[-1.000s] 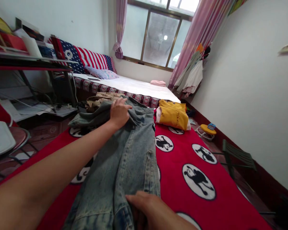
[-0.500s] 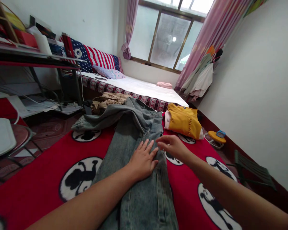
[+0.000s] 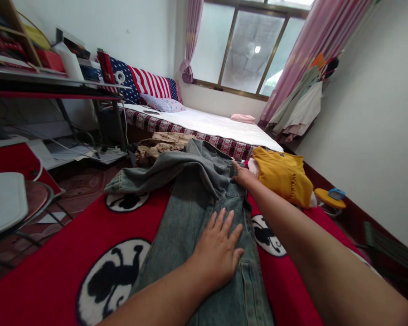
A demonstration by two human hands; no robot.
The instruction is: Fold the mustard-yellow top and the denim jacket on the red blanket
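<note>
A faded blue-grey denim garment (image 3: 187,203) lies stretched out lengthwise, its two long legs toward me. One long piece of it with a gathered end (image 3: 136,179) lies bent out to the left. My left hand (image 3: 219,249) rests flat on the denim with its fingers spread. Farther up, my right hand (image 3: 244,175) touches the garment's right edge, index finger stretched out and apart from the rest; no grip on the cloth shows. Just right of that hand sits a folded yellow top (image 3: 282,174) over some pale cloth.
Red cloth with black-and-white round prints (image 3: 64,262) lies beneath the garment. Behind it are crumpled tan patterned cloth (image 3: 166,145) and a bed (image 3: 204,118). A cluttered desk (image 3: 54,93) and a chair (image 3: 5,203) stand left; a yellow stool (image 3: 329,198) is right.
My right hand has moved forward from above the denim to the garment's upper right edge. The left hand stays flat on the denim. The view has shifted slightly.
</note>
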